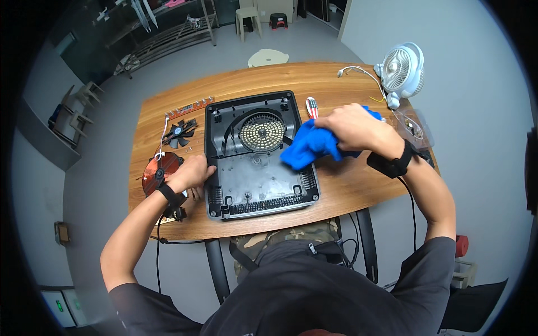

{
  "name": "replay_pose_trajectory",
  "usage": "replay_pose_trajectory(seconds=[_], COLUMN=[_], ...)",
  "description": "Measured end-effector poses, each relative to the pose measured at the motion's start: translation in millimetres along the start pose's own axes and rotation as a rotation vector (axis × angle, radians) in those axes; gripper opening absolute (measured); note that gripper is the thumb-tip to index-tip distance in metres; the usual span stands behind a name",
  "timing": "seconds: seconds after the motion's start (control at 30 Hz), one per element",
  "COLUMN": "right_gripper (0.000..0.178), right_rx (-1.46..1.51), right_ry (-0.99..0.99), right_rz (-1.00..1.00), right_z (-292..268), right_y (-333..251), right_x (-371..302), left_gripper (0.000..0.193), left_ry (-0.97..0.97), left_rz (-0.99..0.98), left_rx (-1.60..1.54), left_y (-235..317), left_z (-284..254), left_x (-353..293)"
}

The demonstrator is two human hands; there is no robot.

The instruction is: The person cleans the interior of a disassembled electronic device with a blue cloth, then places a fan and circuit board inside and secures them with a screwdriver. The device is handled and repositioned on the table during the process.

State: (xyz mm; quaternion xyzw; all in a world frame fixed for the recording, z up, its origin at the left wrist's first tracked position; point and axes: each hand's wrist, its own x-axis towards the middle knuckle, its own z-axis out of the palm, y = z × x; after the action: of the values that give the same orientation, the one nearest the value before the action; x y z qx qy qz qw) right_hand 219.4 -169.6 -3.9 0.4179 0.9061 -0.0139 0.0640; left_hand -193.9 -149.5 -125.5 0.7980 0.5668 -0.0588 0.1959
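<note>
1. Because the black housing (pixel 258 168) lies close to the near edge of the wooden table (pixel 358 182), a hard pull toward the body could carry its front corners past that edge and tip it.
2. The left hand (pixel 192 173) sets its thumb against the housing's left rim; whether the other fingers grip it cannot be told. If this hold is light, sideways pressure could swivel the housing.
3. Just beside that hand, toward the table's left edge, lies a copper-coloured coil (pixel 149 175). An outward slip of the wrist could drag it. The small parts below the wrist are half hidden but appear equally exposed.
4. The right hand (pixel 353 127) clenches a bunched blue cloth (pixel 310 147), which overlaps the housing's right rim. A trailing fold could snag on the vent slots or raised posts.
5. Farther along the left edge lies a black fan (pixel 179 133). Shoving the housing leftward could strike its blades.
6. Beyond the cloth, a striped handle (pixel 312 107) lies beside the housing's far right corner; too wide a sweep could knock it away.
7. At the table's far right corner stands a pale desk fan (pixel 398 67). Hooking the loose white cable (pixel 361 69) near it could topple the fan.
</note>
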Motion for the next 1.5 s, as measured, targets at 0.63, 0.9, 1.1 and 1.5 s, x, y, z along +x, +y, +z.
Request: replay_pose_trajectory(seconds=[0.63, 0.9, 1.1, 1.5], right_gripper=[0.064, 0.068, 0.069, 0.070], right_rx=[0.147, 0.233, 0.237, 0.239], right_ry=[0.074, 0.067, 0.076, 0.094], right_rz=[0.418, 0.432, 0.427, 0.410], right_z=[126, 137, 137, 140], right_y=[68, 69, 70, 71], right_x=[-48, -54, -55, -53], left_gripper=[0.061, 0.070, 0.072, 0.068], left_ry=[0.139, 0.073, -0.169, -0.209], left_rz=[0.237, 0.116, -0.011, -0.021], left_rx=[0.239, 0.270, -0.014, -0.307], left_y=[207, 226, 230, 214], left_z=[-40, -26, -38, -78], left_x=[98, 115, 109, 90])
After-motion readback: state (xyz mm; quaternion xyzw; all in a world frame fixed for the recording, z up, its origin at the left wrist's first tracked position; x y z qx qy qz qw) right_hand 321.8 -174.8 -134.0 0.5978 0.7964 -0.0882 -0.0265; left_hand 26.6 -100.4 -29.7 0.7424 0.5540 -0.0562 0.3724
